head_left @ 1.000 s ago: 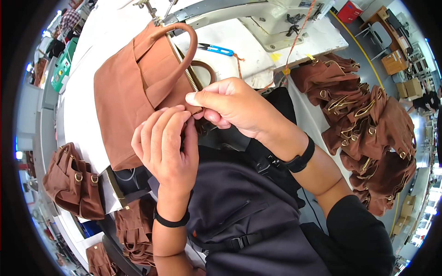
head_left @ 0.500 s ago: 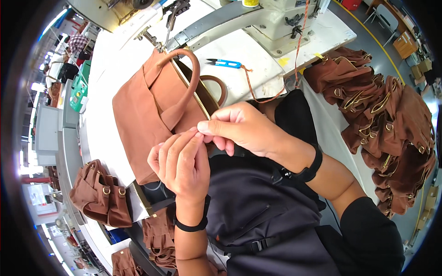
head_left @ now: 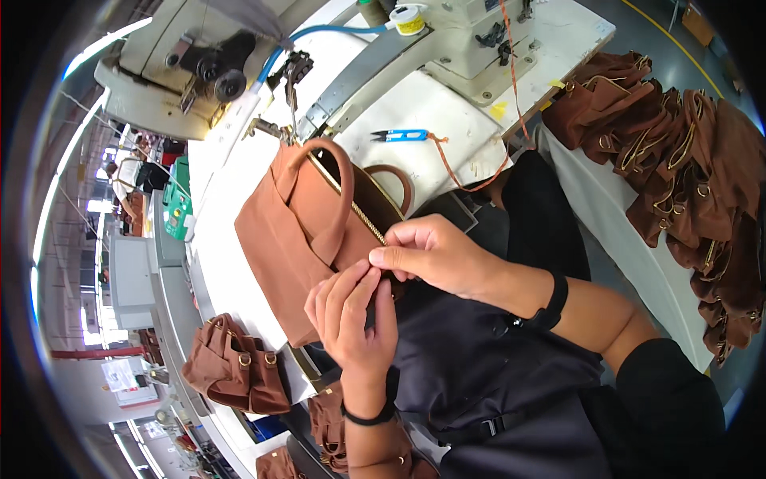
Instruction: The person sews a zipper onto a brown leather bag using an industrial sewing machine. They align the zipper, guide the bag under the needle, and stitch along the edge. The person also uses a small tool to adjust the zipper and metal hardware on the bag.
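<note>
A brown bag [head_left: 283, 247] with two looped handles lies on the white sewing table [head_left: 219, 255], its brass zipper open along the top edge. My right hand [head_left: 443, 263] pinches at the zipper's near end with thumb and index finger. My left hand [head_left: 355, 323] has its fingers bent and closed beside that thumb, at the same corner of the bag; what they grip is hidden. A blue thread snipper [head_left: 407, 135] with an orange cord tied to it rests on the pale pad behind the bag.
A sewing machine [head_left: 167, 76] spans the far side. A heap of brown bags [head_left: 670, 160] fills the right, more bags [head_left: 235, 367] sit at lower left, and others hang below. A person [head_left: 128, 180] works in the distant left.
The view has shifted, showing more machine head; the bag and both hands sit lower and farther right in it. The hands stay at the zipper's near end.
</note>
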Motion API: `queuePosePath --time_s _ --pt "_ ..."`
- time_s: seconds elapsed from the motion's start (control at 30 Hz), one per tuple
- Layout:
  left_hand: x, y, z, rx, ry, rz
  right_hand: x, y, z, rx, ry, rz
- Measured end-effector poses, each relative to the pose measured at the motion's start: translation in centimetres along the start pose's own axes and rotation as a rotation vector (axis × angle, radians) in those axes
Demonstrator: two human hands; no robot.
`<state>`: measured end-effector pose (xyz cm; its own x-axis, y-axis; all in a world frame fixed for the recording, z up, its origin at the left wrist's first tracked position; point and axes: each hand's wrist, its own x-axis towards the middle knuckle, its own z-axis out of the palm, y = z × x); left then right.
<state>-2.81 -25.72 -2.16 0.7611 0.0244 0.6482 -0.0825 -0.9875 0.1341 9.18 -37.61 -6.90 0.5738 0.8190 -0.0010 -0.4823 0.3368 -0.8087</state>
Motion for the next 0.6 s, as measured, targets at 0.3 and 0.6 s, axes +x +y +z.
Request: queuePosePath --time_s 0.3,0.6 --pt "11.4 -2.1 -3.2 0.361 -0.505 0.443 -0.6 -0.6 1.1 -0.205 0.110 -0.065" --pt "8.9 -5.4 -11.5 0.593 -0.500 0.138 -0.4 0.9 1.8 -0.015 0.064 -0.192"
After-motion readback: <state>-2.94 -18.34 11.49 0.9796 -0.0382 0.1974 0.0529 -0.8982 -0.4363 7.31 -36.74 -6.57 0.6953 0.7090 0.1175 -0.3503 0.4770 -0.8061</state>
